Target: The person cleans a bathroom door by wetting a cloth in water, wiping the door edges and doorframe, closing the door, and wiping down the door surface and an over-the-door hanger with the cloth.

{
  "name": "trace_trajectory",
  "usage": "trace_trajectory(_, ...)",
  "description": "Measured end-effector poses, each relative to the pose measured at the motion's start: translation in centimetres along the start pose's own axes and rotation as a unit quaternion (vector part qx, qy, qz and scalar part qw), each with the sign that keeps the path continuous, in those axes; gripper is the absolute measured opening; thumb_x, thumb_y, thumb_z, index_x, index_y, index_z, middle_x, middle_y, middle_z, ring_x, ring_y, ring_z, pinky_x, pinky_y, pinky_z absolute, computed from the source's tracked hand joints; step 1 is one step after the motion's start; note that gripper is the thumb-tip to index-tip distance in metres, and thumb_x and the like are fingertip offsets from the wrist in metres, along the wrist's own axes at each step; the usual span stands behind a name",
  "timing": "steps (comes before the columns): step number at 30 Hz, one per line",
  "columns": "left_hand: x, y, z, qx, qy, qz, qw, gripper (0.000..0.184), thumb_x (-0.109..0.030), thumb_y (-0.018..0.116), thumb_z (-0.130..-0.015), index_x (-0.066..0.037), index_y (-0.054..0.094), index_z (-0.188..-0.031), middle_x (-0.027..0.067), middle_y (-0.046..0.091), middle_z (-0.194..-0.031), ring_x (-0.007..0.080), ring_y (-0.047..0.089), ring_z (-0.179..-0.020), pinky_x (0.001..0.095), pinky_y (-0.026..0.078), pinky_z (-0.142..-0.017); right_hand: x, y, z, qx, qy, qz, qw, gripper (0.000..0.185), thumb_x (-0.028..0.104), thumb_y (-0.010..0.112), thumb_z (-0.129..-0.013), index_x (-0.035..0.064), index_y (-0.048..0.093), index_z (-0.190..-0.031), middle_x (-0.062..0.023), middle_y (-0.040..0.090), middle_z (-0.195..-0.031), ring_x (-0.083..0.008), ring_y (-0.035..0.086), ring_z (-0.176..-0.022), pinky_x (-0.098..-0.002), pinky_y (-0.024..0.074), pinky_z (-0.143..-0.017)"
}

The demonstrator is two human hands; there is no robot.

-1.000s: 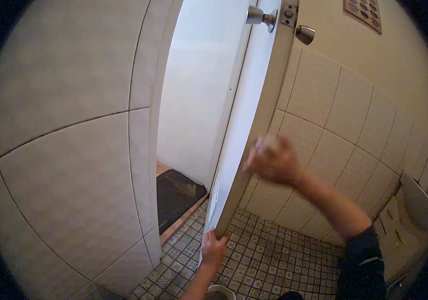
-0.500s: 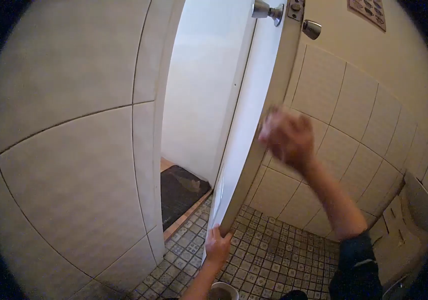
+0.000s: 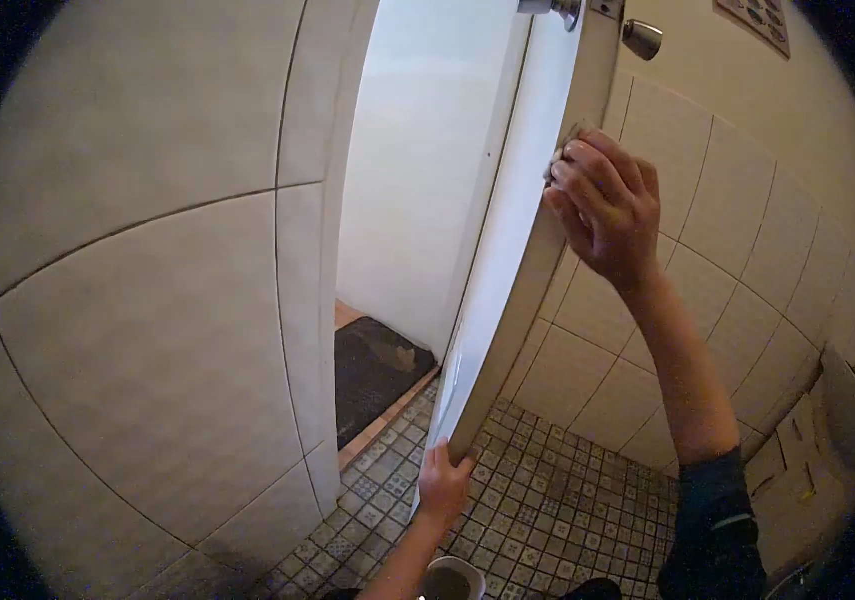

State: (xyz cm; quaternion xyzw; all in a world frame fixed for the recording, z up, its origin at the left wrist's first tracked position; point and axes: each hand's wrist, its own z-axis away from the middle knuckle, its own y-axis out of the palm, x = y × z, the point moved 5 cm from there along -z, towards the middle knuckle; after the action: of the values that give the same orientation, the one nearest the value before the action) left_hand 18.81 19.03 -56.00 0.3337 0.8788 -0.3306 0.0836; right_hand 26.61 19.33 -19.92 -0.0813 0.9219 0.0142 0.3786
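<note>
A white door [image 3: 520, 235] stands ajar, its narrow edge turned toward me. Low down, my left hand [image 3: 445, 485] grips that edge, with fingers on the outer face and the thumb on the other side. Higher up, my right hand [image 3: 613, 205] is closed around a small greyish thing [image 3: 570, 145], perhaps a cloth or pad, and holds it against the door's edge. Most of this thing is hidden by the fingers. Above it are the metal door knobs [image 3: 642, 39], one on each face.
A tiled wall [image 3: 148, 350] fills the left side. Beyond the doorway lies a dark mat [image 3: 378, 372]. A white container [image 3: 476, 574] stands on the patterned tile floor [image 3: 538, 500] near my left forearm. At the right is a pale cabinet [image 3: 786, 465] below a basin [image 3: 848, 410].
My right hand has moved up along the door's edge. My left hand keeps its hold on the lower edge. The view has shifted slightly, with the knobs now nearer the top.
</note>
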Motion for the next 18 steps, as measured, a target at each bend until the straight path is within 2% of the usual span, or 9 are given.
trace_trajectory(1,0.1,0.1,0.1,-0.002,0.003,-0.003,1.000,0.018,-0.009,0.060,-0.067,-0.014,0.064,-0.084,0.0193,0.048,-0.102,0.0344,0.052,-0.086,0.0390,0.049,-0.069,0.2,-0.1,-0.3,-0.019,0.014,-0.002,1.000,0.021,0.026,0.061,-0.077,0.0139,0.057,-0.093,-0.0037,0.055,-0.109,-0.0228,0.048,-0.111,-0.0386,0.0357,-0.077)
trace_trajectory(2,0.3,0.2,0.2,-0.005,0.005,-0.005,1.000,0.018,-0.009,0.060,-0.067,-0.014,0.064,-0.084,0.0191,0.048,-0.102,0.0344,0.052,-0.087,0.0392,0.049,-0.070,0.6,0.5,1.3,0.002,0.017,-0.018,1.000,0.019,0.027,0.061,-0.077,0.0166,0.058,-0.093,-0.0031,0.055,-0.109,-0.0224,0.049,-0.110,-0.0409,0.0352,-0.079)
trace_trajectory(6,0.6,0.0,0.1,-0.008,-0.007,0.011,1.000,0.019,-0.009,0.061,-0.067,-0.014,0.064,-0.086,0.0188,0.047,-0.105,0.0346,0.052,-0.088,0.0400,0.049,-0.070,8.3,1.6,9.9,0.058,-0.084,-0.008,0.995,0.015,0.029,0.056,-0.078,0.0235,0.059,-0.092,0.0028,0.054,-0.111,-0.0185,0.049,-0.113,-0.0471,0.0321,-0.086)
trace_trajectory(8,0.7,0.0,0.2,-0.002,-0.018,0.016,1.000,0.019,-0.009,0.061,-0.067,-0.014,0.064,-0.086,0.0185,0.047,-0.106,0.0345,0.052,-0.089,0.0399,0.049,-0.070,11.7,1.6,13.5,0.107,-0.121,-0.052,0.986,0.018,0.030,0.054,-0.079,0.0254,0.059,-0.096,0.0056,0.053,-0.114,-0.0151,0.048,-0.115,-0.0499,0.0285,-0.093)
trace_trajectory(11,1.2,0.6,0.5,0.000,-0.018,0.009,1.000,0.020,-0.010,0.062,-0.067,-0.014,0.063,-0.087,0.0184,0.046,-0.106,0.0347,0.052,-0.089,0.0399,0.049,-0.069,12.8,1.2,14.3,0.123,-0.196,-0.077,0.970,0.022,0.031,0.053,-0.079,0.0275,0.059,-0.100,0.0061,0.052,-0.117,-0.0132,0.046,-0.117,-0.0516,0.0241,-0.098)
trace_trajectory(14,1.4,0.4,0.4,-0.008,-0.009,0.007,1.000,0.019,-0.011,0.062,-0.068,-0.013,0.062,-0.087,0.0185,0.046,-0.107,0.0349,0.052,-0.090,0.0402,0.050,-0.069,9.8,2.3,12.3,0.096,-0.267,-0.052,0.957,0.023,0.030,0.054,-0.079,0.0248,0.058,-0.101,0.0052,0.051,-0.119,-0.0136,0.045,-0.118,-0.0503,0.0303,-0.092)
trace_trajectory(16,1.5,0.4,0.5,-0.012,-0.010,0.015,1.000,0.019,-0.011,0.062,-0.068,-0.013,0.062,-0.087,0.0186,0.047,-0.107,0.0349,0.052,-0.090,0.0405,0.050,-0.070,5.0,2.8,7.1,0.097,-0.128,0.015,0.987,0.025,0.027,0.056,-0.079,0.0203,0.057,-0.103,0.0016,0.051,-0.118,-0.0156,0.044,-0.118,-0.0473,0.0349,-0.082)
trace_trajectory(18,1.6,0.3,0.4,-0.010,-0.014,0.029,0.999,0.018,-0.011,0.061,-0.069,-0.012,0.061,-0.087,0.0187,0.047,-0.107,0.0349,0.052,-0.090,0.0409,0.050,-0.070,1.2,0.6,1.7,0.055,-0.017,-0.041,0.998,0.027,0.024,0.058,-0.076,0.0166,0.057,-0.102,-0.0020,0.052,-0.115,-0.0187,0.045,-0.117,-0.0449,0.0351,-0.079)
